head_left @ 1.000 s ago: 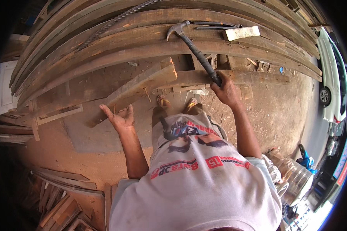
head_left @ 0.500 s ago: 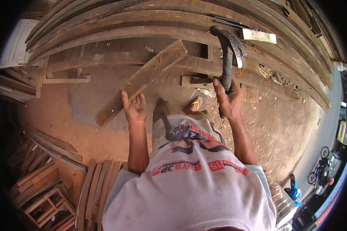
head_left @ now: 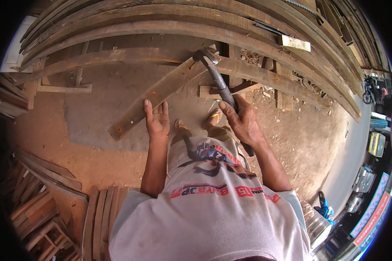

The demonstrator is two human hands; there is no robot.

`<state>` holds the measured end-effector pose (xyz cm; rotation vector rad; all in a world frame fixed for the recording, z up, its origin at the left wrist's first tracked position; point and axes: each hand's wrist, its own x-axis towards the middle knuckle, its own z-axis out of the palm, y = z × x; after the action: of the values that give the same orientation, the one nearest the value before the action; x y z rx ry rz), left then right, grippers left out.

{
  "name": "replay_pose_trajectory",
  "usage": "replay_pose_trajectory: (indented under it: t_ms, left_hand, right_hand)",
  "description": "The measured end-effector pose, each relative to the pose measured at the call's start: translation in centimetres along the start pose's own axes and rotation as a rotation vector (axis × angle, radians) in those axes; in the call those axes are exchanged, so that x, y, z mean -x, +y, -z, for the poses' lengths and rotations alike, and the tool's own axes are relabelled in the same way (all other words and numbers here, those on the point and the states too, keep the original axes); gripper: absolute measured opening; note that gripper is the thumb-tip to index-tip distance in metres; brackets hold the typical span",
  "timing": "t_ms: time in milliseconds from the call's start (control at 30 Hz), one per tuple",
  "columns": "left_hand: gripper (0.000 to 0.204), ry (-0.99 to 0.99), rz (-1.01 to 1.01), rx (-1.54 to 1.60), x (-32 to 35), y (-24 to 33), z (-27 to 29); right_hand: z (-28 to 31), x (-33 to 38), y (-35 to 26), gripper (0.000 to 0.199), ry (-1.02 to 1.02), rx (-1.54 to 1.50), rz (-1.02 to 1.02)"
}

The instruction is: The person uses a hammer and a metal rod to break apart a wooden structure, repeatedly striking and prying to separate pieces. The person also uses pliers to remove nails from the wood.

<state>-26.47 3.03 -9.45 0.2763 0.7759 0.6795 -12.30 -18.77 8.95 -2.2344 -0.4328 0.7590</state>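
My left hand [head_left: 157, 122] holds a rough brown wooden plank [head_left: 161, 89] near its lower end, with the thumb and fingertips against its near edge. The plank slants from lower left to upper right in front of me. A claw hammer [head_left: 217, 77] is gripped by the dark handle in my right hand [head_left: 245, 121], its butt sticking out past the wrist. The hammer's head lies over the plank's far end; whether it touches the wood I cannot tell. Part of that end is hidden behind the head.
Long timber beams [head_left: 161, 27] span the far side, bearing a pale wood block [head_left: 295, 42] and dark thin rods [head_left: 268, 27]. Stacked boards [head_left: 101, 213] and a small wooden frame [head_left: 52, 239] stand at lower left. A road [head_left: 357, 150] with vehicles runs along the right.
The hammer has swung down and left from upright, bringing its head over the plank's far end. My right hand moved left and slightly nearer; my left hand stays on the plank.
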Motion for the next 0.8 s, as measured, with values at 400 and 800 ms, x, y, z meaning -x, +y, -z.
replay_pose_trajectory:
  t_ms: [400,800]
  left_hand:
    - [0.044,-0.002,0.056,0.072,-0.6,-0.7,0.6]
    - [0.058,-0.005,0.005,-0.017,0.8,0.3,-1.8]
  right_hand:
    - [0.8,1.5,-2.8,0.046,0.299,-0.707,0.667]
    - [-5.4,1.1,5.6,0.043,0.110,-0.118,-0.084]
